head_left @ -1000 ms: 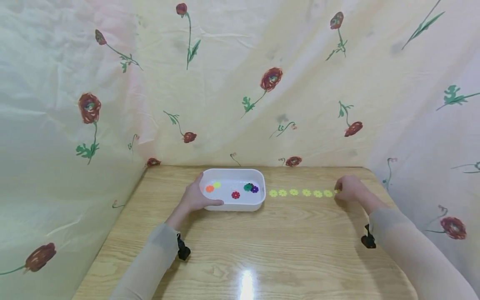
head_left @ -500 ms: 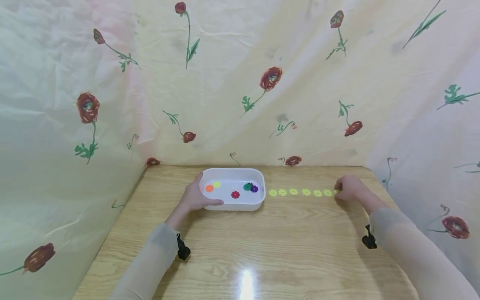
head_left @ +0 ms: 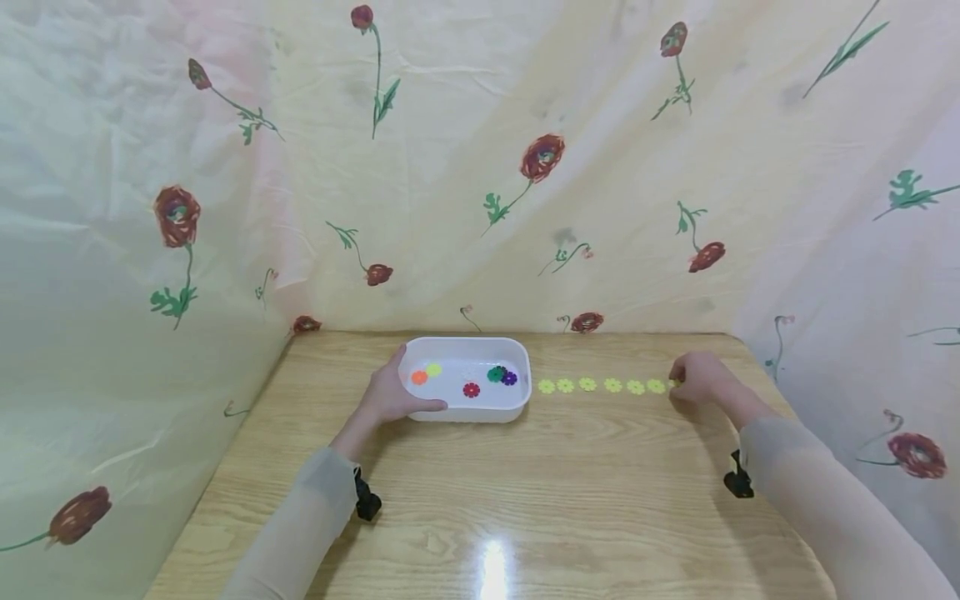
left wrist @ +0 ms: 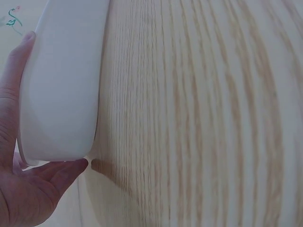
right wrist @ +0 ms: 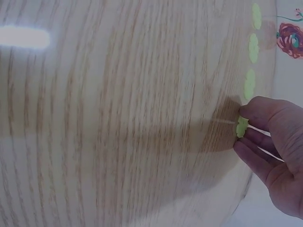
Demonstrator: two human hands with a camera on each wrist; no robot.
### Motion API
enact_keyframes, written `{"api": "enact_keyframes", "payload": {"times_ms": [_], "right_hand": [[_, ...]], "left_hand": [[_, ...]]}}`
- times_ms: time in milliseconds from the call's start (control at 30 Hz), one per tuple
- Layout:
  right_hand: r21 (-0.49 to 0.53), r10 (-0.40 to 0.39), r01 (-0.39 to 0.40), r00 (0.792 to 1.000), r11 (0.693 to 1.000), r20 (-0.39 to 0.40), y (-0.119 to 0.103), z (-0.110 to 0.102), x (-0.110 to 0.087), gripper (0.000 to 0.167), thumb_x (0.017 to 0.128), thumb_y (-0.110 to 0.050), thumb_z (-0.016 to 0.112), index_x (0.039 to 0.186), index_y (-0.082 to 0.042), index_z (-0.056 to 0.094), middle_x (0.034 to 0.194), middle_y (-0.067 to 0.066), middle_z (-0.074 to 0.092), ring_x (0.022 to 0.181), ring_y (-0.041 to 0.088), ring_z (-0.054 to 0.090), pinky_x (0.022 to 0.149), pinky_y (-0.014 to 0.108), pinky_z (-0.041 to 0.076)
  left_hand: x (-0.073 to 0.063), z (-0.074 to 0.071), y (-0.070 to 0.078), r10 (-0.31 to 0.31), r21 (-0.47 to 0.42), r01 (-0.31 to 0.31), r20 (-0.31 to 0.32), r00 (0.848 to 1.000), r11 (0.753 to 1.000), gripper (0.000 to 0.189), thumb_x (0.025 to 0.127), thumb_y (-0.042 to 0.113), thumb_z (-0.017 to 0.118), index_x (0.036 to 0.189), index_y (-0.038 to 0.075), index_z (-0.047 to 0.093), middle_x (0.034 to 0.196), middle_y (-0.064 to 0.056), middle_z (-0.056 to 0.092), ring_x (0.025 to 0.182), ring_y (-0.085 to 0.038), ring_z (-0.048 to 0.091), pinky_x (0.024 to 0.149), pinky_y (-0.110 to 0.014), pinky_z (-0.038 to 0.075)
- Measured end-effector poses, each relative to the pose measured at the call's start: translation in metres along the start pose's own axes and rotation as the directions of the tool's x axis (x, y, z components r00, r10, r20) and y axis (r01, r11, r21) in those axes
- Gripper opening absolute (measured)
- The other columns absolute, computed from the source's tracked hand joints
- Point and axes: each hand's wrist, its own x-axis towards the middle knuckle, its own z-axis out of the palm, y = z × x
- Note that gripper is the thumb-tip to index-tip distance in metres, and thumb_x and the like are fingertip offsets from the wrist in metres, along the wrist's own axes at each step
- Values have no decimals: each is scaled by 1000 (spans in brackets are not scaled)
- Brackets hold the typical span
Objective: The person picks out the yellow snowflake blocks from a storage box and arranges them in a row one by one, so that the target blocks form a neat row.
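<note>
A white plastic tub [head_left: 468, 414] stands at the back of the table, and my left hand [head_left: 388, 396] grips its left end, thumb along the near rim. Inside lie an orange flower piece [head_left: 419, 377], a yellow one, a red one [head_left: 471, 390], a green one [head_left: 496, 375] and a purple one [head_left: 510, 378]. To the tub's right, several yellow flower pieces [head_left: 587, 384] form a row on the wood. At the row's right end my right hand [head_left: 705, 379] pinches a yellow flower piece [right wrist: 242, 126] between thumb and fingers, down at the tabletop.
The wood-grain table [head_left: 480, 475] ends at a flower-printed cloth [head_left: 465, 208] behind it and on both sides. A bright light reflection shows near the table's front. Black wrist cameras [head_left: 366, 500] hang below both sleeves.
</note>
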Motion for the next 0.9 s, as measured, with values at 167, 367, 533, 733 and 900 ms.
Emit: {"api": "enact_keyframes", "payload": {"times_ms": [167, 367, 533, 733, 900], "right_hand": [[-8, -12, 13, 999, 1000, 50, 1, -5, 2, 32, 77, -17, 80, 99, 5, 76, 90, 16, 72, 85, 30, 67, 80, 49, 59], [-4, -21, 21, 995, 1000, 102, -9, -22, 10, 30, 89, -15, 75, 106, 9, 74, 100, 23, 74, 94, 41, 70, 87, 59, 59], [-23, -31, 33, 997, 999, 77, -28, -37, 23, 29, 92, -16, 73, 108, 8, 74, 104, 26, 75, 100, 45, 70, 91, 61, 57], [-37, -87, 89, 995, 995, 44, -61, -50, 40, 30, 91, -17, 76, 111, 5, 76, 108, 24, 77, 103, 43, 71, 95, 60, 57], [-15, -164, 165, 986, 986, 19, -99, -59, 50, 27, 92, -14, 75, 112, 5, 76, 111, 25, 77, 104, 43, 72, 94, 59, 58]], "left_hand": [[-1, 0, 2, -2, 3, 2, 2, 1000, 1000, 136, 69, 50, 98, 171, 15, 16, 163, -18, 44, 139, -38, 49, 120, -63, 42], [0, 0, 1, 6, -2, -6, -5, 1000, 1000, 135, 69, 49, 99, 171, 15, 17, 162, -16, 46, 139, -37, 50, 120, -62, 43], [1, 0, 0, 12, -3, -12, -14, 1000, 1000, 133, 70, 49, 99, 171, 17, 19, 160, -14, 47, 137, -35, 51, 118, -60, 45], [1, 0, 0, 0, 0, 0, -2, 1000, 1000, 135, 70, 50, 98, 171, 16, 17, 163, -16, 44, 139, -37, 49, 119, -62, 43], [-1, 0, 1, -10, 7, 10, 0, 1000, 1000, 136, 69, 51, 99, 171, 15, 16, 164, -18, 42, 140, -39, 48, 120, -64, 41]]}}
